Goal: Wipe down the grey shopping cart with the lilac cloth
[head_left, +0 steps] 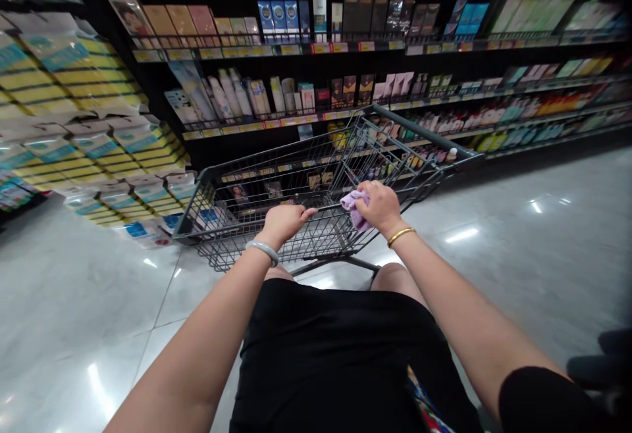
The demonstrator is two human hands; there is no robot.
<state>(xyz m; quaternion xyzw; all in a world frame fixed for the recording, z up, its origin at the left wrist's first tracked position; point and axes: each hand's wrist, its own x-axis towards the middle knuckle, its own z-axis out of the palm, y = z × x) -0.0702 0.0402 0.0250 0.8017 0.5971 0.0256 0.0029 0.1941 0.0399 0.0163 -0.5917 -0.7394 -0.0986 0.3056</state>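
A dark wire shopping cart (pixel 316 239) stands sideways right in front of me, its push handle (pixel 424 131) toward the right. My left hand (pixel 286 224) is closed over the near top rim of the basket, thumb pointing right. Farther right along the same rim, my right hand (pixel 381 208) grips a crumpled light purple cloth (pixel 356 206) and presses it at the rim. Part of the cloth is hidden under the fingers. Inside the basket I make out no goods; shelf items show through the wire.
Behind the cart run dark shelves (pixel 296 51) of boxed and bottled goods with price strips. Stacked yellow-and-white packs (pixel 99 150) stand at the left. Shiny grey floor (pixel 533 242) stretches to the right. A blurred dark object (pixel 602 360) is at the lower right edge.
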